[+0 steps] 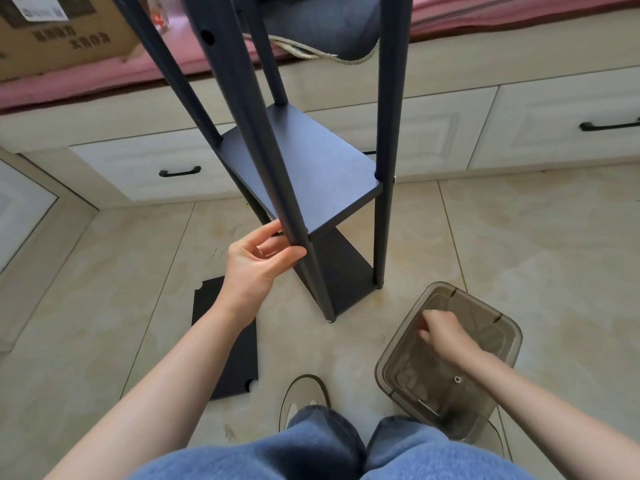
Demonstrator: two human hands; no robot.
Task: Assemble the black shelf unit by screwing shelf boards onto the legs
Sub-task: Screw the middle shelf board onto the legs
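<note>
1. Far left, a cardboard box (65, 29) sits on a pink cover, and below it a pale drawer front carries a black handle (179, 172); neither is part of the job.
2. On the tiled floor, near left, a loose shelf board (225, 344) lies flat with notched corners. It looks like a thin, stiff panel, light enough for one hand; I would lift it by the long edges so the corner notches stay free for the legs.
3. The left hand (258, 261) is at the nearest leg (263, 150), level with the near corner of the middle shelf board (301, 174). Its fingers are loosely curled with the thumb reaching across the leg's front; they bracket the tube rather than clamp it.
4. The black shelf unit (311, 202) stands upright at centre, two boards already fixed between four tall round legs. The tubes look smooth, so a grip could slip; the frame is tall and narrow, so it probably tips easily. Holding a leg just beside a board joint seems steadiest.
5. Near right, the right hand (441, 332) reaches into a smoky translucent plastic box (450, 362) on the floor. Its fingers point down and away, so I cannot tell whether they pinch anything. A small nut-like fitting (457, 379) lies on the box's floor.
</note>
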